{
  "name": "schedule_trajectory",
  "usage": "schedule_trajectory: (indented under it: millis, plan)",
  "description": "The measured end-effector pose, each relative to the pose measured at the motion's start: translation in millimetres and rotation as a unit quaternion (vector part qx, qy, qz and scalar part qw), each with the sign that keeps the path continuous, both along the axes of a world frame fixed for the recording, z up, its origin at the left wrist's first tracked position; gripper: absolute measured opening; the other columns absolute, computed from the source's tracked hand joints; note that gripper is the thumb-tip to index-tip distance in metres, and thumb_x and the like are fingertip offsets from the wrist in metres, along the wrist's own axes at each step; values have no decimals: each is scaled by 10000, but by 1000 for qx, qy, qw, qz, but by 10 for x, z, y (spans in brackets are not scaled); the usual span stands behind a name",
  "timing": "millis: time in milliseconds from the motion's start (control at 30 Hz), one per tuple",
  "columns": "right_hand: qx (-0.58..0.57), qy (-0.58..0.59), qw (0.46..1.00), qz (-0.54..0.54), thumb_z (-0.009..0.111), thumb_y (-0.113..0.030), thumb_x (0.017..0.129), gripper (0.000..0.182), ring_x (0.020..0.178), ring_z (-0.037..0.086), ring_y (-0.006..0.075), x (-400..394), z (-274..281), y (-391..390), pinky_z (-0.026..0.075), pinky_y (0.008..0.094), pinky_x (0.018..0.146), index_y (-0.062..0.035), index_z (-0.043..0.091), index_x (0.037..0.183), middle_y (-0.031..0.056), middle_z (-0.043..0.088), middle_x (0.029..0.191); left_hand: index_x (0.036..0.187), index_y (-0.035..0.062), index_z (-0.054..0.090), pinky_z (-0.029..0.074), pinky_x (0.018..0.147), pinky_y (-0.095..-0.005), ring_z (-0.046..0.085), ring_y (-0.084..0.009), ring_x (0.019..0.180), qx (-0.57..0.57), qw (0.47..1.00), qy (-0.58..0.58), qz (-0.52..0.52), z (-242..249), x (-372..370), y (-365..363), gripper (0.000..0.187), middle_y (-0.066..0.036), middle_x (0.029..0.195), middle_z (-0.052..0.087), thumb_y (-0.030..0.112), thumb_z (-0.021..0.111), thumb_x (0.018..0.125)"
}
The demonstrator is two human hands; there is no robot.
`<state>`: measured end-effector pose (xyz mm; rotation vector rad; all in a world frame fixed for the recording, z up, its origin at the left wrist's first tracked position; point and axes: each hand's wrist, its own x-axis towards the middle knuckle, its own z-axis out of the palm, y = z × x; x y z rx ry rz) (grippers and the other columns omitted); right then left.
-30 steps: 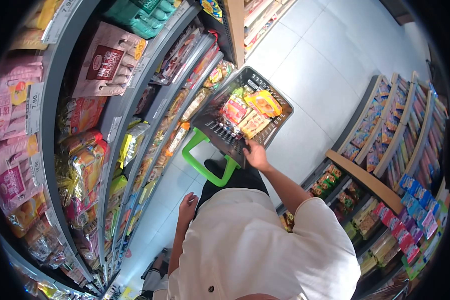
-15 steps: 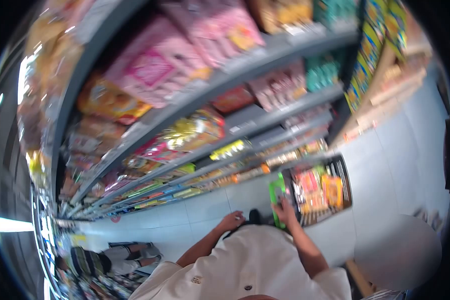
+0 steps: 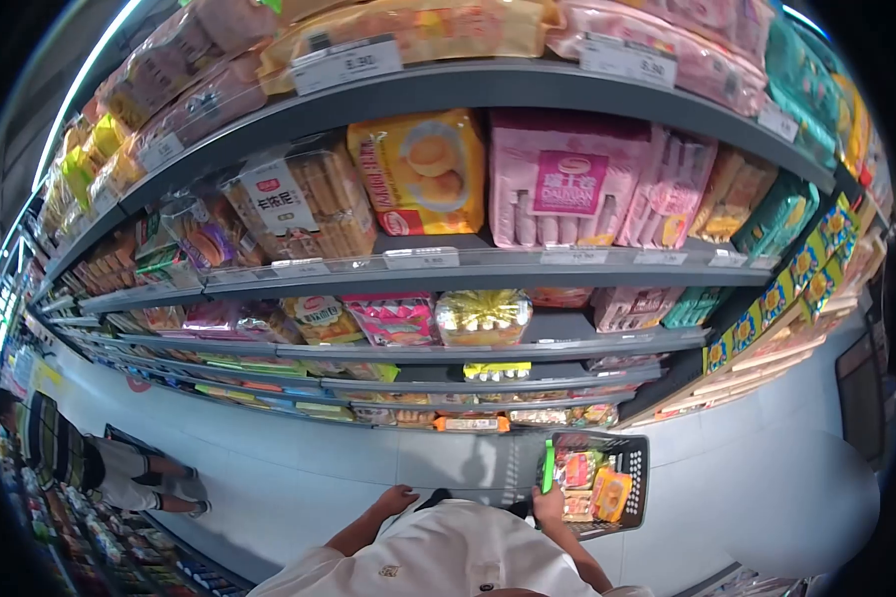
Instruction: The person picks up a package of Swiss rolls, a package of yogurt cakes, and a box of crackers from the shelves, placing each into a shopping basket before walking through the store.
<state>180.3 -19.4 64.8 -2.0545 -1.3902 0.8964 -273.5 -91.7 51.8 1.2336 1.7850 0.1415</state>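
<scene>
My right hand (image 3: 547, 505) is closed round the green handle (image 3: 549, 466) of a black shopping basket (image 3: 639, 484). Inside the basket lie several snack packs, among them an orange-yellow pack (image 3: 612, 495) and a red-and-pink pack (image 3: 577, 468). My left hand (image 3: 398, 497) hangs low beside my body, its fingers loosely bent and apart, with nothing visible in it. Ahead, well away from both hands, the shelf holds a large pink pack (image 3: 565, 184), a yellow pack (image 3: 418, 171) and a clear pack of brown bread (image 3: 304, 199).
Grey shelf tiers (image 3: 528, 261) curve across the view, with price tags (image 3: 346, 62) on their edges. A person (image 3: 100, 463) in a striped top and light shorts stands at the left of the aisle. A wooden stand (image 3: 747, 348) is at the right, above the pale tiled floor (image 3: 299, 448).
My view has levelled and turned to face the shelf, so the packs now show sharply. My right hand keeps its hold on the basket handle, and my left hand still hangs low.
</scene>
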Motion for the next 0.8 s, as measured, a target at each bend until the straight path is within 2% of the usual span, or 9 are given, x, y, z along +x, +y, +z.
schedule_trajectory:
  millis: [200,400,467,533,567,667,700,733,800]
  plan:
    - [-10,-36,999,-17,774,-267,906,348,972,735,501,-220,215,79,566,576,893,23,711,1088,296,752,984,1374,19,722,552,1095,-443,725,-383,1228,-40,998,1,41,-232,-621,-245,718,-225,1292,768,594,725,945]
    - [-29,-139,989,-46,775,-284,896,353,969,739,497,-386,230,62,572,573,889,12,707,1074,293,761,982,1385,34,719,554,1083,-440,725,-385,1227,-28,996,-55,57,-442,-1083,-204,719,-219,1284,773,606,713,950]
    - [-31,-155,985,-68,771,-277,894,332,947,748,487,-469,293,58,580,566,863,8,708,1052,283,763,955,1379,6,711,590,1008,-431,770,-357,1121,2,994,-88,69,-512,-1235,-180,705,-223,1240,785,568,737,954]
    - [-62,-106,990,-71,760,-269,899,301,860,766,454,-541,488,72,593,539,788,12,715,1000,256,761,867,1370,-13,708,604,964,-424,785,-330,1052,-7,991,-105,88,-388,-1371,-189,686,-224,1200,793,535,747,960]
    - [-106,19,988,-112,741,-263,933,274,708,777,311,-454,228,80,603,458,672,5,743,993,189,757,778,1362,-32,706,618,920,-416,801,-302,983,-14,985,-121,121,-311,-1424,-174,667,-224,1160,800,502,757,966]
    - [-65,-18,994,-82,726,-264,949,264,605,743,245,-417,-3,7,581,419,585,-1,747,930,155,736,731,1345,-62,700,631,832,-399,800,-253,878,-13,983,-137,122,-328,-1694,-232,639,-211,1080,808,455,764,975]
    - [-85,-27,993,-80,732,-290,935,295,718,780,325,-450,46,2,603,472,676,4,756,935,206,763,796,1336,-62,703,636,770,-396,793,-253,856,-23,984,-119,132,-395,-1771,-277,633,-203,1047,810,461,754,982]
    - [-86,-26,992,-93,732,-290,935,295,718,780,325,-502,86,-15,603,472,676,4,756,935,206,763,796,1336,-62,703,636,770,-396,793,-253,856,-25,985,-119,119,-415,-1822,-345,633,-203,1047,810,461,754,982]
    - [-39,-121,990,-60,731,-349,921,359,870,782,421,-622,167,-88,600,532,794,3,771,979,261,773,884,1343,-49,702,630,676,-383,784,-247,817,-50,978,-122,161,-398,-1940,-411,621,-191,1058,805,446,770,975]
